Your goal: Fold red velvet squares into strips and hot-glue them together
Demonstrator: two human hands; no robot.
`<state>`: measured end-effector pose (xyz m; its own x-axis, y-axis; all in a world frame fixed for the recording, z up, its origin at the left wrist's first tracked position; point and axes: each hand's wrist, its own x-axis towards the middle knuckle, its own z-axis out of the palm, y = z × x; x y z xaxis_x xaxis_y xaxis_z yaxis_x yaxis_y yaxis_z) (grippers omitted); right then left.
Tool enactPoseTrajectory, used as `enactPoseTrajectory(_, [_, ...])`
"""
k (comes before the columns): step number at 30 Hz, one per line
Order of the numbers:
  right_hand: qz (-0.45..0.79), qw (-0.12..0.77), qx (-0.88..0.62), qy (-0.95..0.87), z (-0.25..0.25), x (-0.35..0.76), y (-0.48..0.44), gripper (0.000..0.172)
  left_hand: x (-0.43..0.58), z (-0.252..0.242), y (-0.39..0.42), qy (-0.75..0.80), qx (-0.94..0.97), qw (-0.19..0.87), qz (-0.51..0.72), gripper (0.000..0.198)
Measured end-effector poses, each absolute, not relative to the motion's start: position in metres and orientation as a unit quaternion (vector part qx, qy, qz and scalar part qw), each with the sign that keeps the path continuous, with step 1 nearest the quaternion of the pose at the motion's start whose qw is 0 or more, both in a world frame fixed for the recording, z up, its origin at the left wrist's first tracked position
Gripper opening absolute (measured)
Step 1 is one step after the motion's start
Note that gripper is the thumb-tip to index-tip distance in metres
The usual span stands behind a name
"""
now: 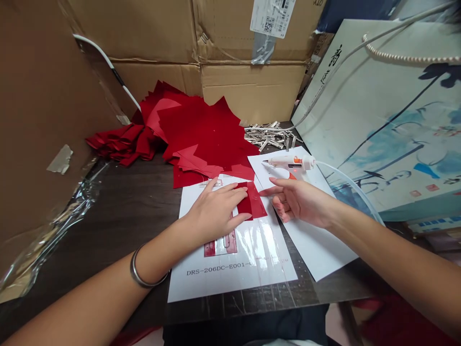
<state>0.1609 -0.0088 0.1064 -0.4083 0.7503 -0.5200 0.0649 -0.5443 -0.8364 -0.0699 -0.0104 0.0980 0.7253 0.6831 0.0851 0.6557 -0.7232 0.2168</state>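
My left hand (pixel 219 210) lies flat with its fingers spread on a small red fabric piece (pixel 258 204), which rests on a printed white sheet (pixel 230 283). To the right of it, my right hand (pixel 293 199) is held with thumb and index finger apart, the index fingertip near the fabric's right edge, and nothing shows in its grasp. A white glue gun (pixel 291 162) lies just beyond my right hand on a second white sheet (pixel 320 250). Behind my left hand is a heap of red fabric pieces (pixel 212 129).
Silver metal clips (pixel 270 136) are piled at the back. Folded red pieces (pixel 124 142) lie at the back left. Cardboard (pixel 252 91) closes off the back and left; a painted panel (pixel 396 120) leans at the right. The glue gun's cable (pixel 355 185) curves past my right forearm.
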Motion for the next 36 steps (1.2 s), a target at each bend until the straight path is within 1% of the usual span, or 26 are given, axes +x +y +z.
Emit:
enactPoseTrajectory(4, [0.721, 0.211, -0.498, -0.433, 0.106, 0.155, -0.005, 0.036, -0.07, 0.098, -0.011, 0.358, 0.925, 0.092, 0.088, 0.036])
enactPoseTrajectory(8, [0.663, 0.229, -0.513, -0.496, 0.1, 0.152, -0.006, 0.027, -0.071, 0.099, -0.011, 0.353, 0.926, 0.097, 0.091, 0.035])
enactPoseTrajectory(11, [0.536, 0.245, -0.528, -0.612, 0.094, 0.152, -0.01, 0.024, -0.071, 0.099, -0.01, 0.354, 0.926, 0.093, 0.094, 0.037])
enactPoseTrajectory(14, [0.379, 0.279, -0.497, -0.729, 0.087, 0.153, -0.014, 0.02, -0.072, 0.099, -0.008, 0.359, 0.924, 0.081, 0.104, 0.04])
enactPoseTrajectory(17, [0.306, 0.291, -0.464, -0.779, 0.084, 0.154, -0.016, 0.021, -0.072, 0.1, -0.006, 0.359, 0.924, 0.086, 0.102, 0.043])
enactPoseTrajectory(23, [0.299, 0.294, -0.419, -0.805, 0.079, 0.155, -0.015, 0.027, -0.078, 0.105, 0.0, 0.331, 0.933, 0.111, 0.09, 0.03])
enactPoseTrajectory(30, [0.276, 0.281, -0.412, -0.822, 0.077, 0.152, -0.017, 0.032, -0.081, 0.106, 0.005, 0.341, 0.92, 0.162, 0.103, 0.025])
enactPoseTrajectory(33, [0.27, 0.274, -0.413, -0.825, 0.077, 0.15, -0.018, 0.033, -0.081, 0.105, 0.006, 0.344, 0.918, 0.165, 0.107, 0.023])
enactPoseTrajectory(36, [0.274, 0.266, -0.417, -0.825, 0.078, 0.148, -0.018, 0.034, -0.083, 0.105, 0.007, 0.339, 0.919, 0.155, 0.126, 0.025])
